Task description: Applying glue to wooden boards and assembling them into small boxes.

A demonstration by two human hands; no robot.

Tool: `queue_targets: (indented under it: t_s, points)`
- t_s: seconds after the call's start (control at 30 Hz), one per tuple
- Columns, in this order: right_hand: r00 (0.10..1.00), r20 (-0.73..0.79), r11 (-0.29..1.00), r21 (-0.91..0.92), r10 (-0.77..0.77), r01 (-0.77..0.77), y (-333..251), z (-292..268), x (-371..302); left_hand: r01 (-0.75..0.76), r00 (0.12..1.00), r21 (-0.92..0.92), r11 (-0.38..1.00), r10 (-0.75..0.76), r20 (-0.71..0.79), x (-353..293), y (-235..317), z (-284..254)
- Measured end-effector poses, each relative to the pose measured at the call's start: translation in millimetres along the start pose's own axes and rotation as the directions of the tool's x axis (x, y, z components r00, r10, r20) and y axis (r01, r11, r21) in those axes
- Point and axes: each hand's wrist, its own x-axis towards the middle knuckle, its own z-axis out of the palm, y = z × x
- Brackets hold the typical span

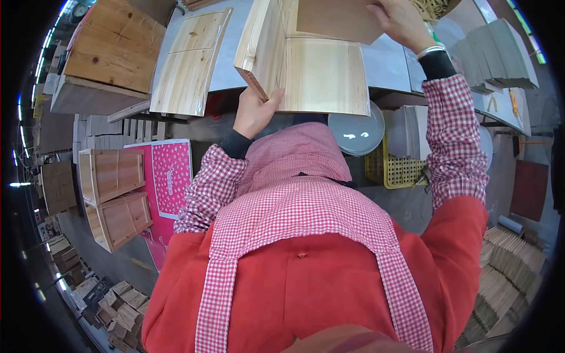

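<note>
In the head view, the left hand (258,112) is closed round the near lower end of an upright panel (262,50), thumb on its right side. The right hand (403,25) pinches the right edge of a brown sheet (338,20), fingers nearly together. Between the hands, the upright panel meets a flat panel (323,76) on the table (385,65).

Just beyond the right hand, tan bands (432,8) lie heaped. Below that hand sits a yellow crate (395,174); pale boards (407,132) stand at it, though whether inside or behind I cannot tell. Well left of the left hand and lower, two wooden boxes (118,170) (122,219) sit one against the other; their insides cannot be made out.
</note>
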Motion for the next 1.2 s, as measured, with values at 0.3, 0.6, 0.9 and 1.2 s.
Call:
queue_targets:
  t_s: [0.3,0.6,0.9,1.2]
  points:
    - [0.995,-0.004,0.995,-0.008,-0.102,0.102,0,10,16,0.038,0.999,-0.04,0.998,-0.038,0.016,-5,9,3]
    - [0.991,0.081,0.993,-0.028,-0.109,0.112,-3,11,27,0.02,1.0,-0.056,0.998,-0.02,0.013,-6,5,4]
    - [0.987,0.135,0.996,-0.012,-0.082,0.084,-21,-2,35,0.035,0.999,-0.064,0.997,-0.033,0.025,-6,7,2]
    - [0.99,0.14,0.975,-0.214,-0.026,0.055,-21,6,44,0.031,0.999,-0.116,0.993,-0.03,0.01,-5,11,5]
